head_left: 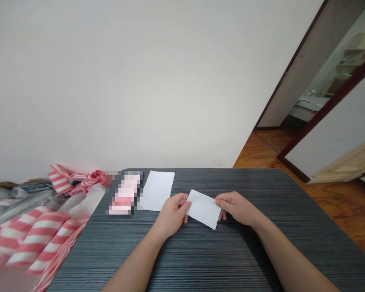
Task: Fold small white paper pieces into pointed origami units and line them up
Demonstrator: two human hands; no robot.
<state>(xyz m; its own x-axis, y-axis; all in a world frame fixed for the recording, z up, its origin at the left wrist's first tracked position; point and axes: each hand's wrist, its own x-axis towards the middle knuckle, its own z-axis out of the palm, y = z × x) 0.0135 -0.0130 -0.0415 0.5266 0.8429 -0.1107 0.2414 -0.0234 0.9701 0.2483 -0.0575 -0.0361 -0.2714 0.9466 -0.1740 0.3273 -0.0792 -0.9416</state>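
Note:
A small white sheet of paper (204, 208) is held above the dark table, tilted with its right side lower. My left hand (174, 211) pinches its left edge between thumb and fingers. At the opposite edge, my right hand (233, 206) grips the paper the same way, thumb on top. Behind my left hand lies a larger white stack of paper (158, 190), flat on the tabletop. The undersides of both hands' fingers are partly hidden by the paper.
The dark wood-grain table (197, 259) has rounded far corners and meets a white wall (170, 81). A pixelated pink and white item (126, 194) lies at the table's left. Red-and-white striped cloth (39, 231) is heaped beyond the left edge. A doorway opens at right above wooden floor (255, 150).

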